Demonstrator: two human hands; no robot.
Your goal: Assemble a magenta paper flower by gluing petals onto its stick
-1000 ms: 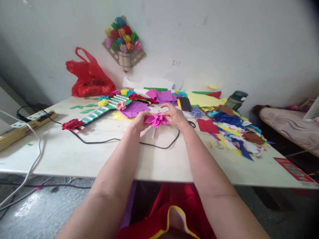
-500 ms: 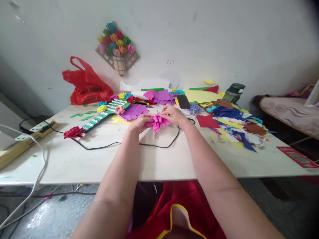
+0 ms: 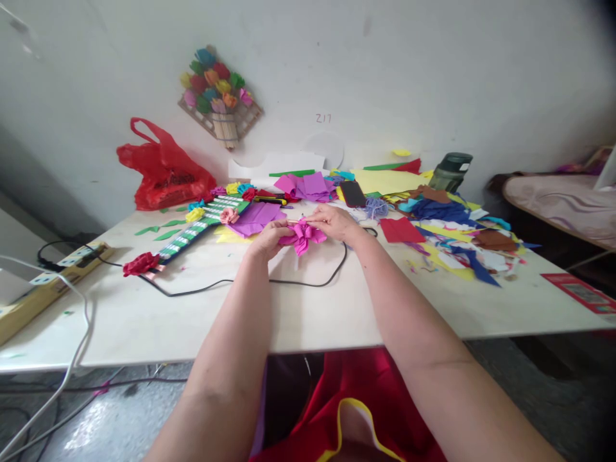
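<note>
A magenta paper flower is held over the middle of the table, its petals hanging toward me. My left hand pinches its left side, with the fingers closed. On the other side my right hand has its fingertips closed at the flower's upper right edge. What looks like a thin pale stick runs along the top between both hands; its ends are hidden by my fingers. Purple paper sheets lie just beyond my left hand, and a black phone lies behind my right.
A green-and-white striped panel with paper flowers lies at left, near a red plastic bag. Paper scraps and a dark green bottle occupy the right. A black cable crosses the table from a power strip.
The camera view has tilted and shifted slightly. Both hands stay on the magenta flower, whose petals look a little more spread.
</note>
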